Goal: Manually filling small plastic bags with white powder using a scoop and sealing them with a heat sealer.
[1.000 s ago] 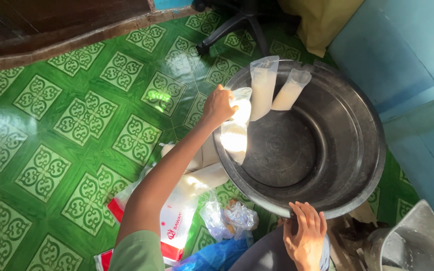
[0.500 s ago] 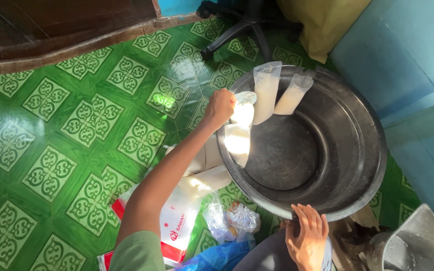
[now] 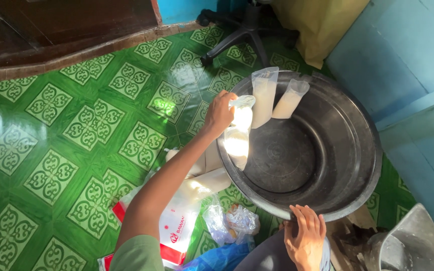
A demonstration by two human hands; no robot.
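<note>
A large dark metal basin [image 3: 357, 165] sits on the green patterned floor. My left hand [image 3: 218, 113] reaches over its left rim and grips the top of a clear plastic bag of white liquid [image 3: 237, 135], which hangs against the inside wall. Two more filled bags [image 3: 263, 98] [image 3: 288, 99] lean upright against the far rim just to the right of it. My right hand [image 3: 305, 237] rests with fingers spread on the basin's near rim, holding nothing.
A white and red sack [image 3: 179, 223] and crumpled clear plastic bags [image 3: 229, 223] lie by the basin's near left side. A chair base [image 3: 242, 30] stands at the back, a yellow sack [image 3: 322, 25] beside it. A blue wall [image 3: 408, 55] runs on the right, a metal container [image 3: 418, 246] at bottom right.
My left hand with its bag has shifted slightly toward the two leaning bags and lowered the bag along the basin wall. My right hand has stayed on the rim.
</note>
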